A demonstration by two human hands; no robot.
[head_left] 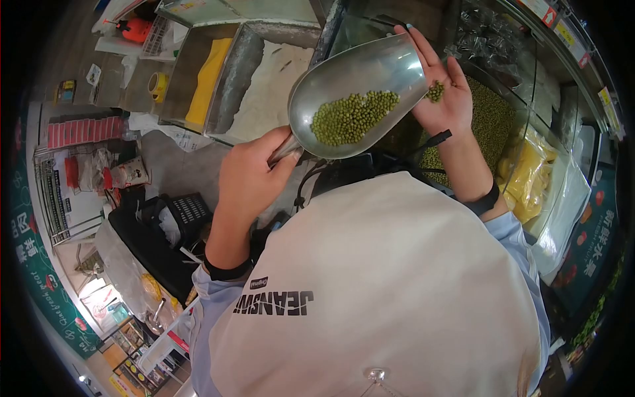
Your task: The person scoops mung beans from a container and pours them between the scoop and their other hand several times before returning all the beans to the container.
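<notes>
My left hand [254, 172] is wrapped around the short handle of a metal scoop [307, 92]. A heap of green mung beans [354, 119] lies in the scoop, whose mouth tilts up to the right. My right hand [446, 99] is beside that mouth, palm up and fingers stretched out. A few more mung beans rest on its palm, and some fingers are partly behind the scoop's rim. Below the right hand, a bin of loose mung beans [486, 126] is partly covered by my forearm.
At the upper left, one bin holds white powder or flour [274, 83] and another a yellow scoop-like piece [210, 79]. Yellow packets [532, 175] lie at the right. A black basket [188, 215] stands at the left, below a row of pink boxes [84, 132].
</notes>
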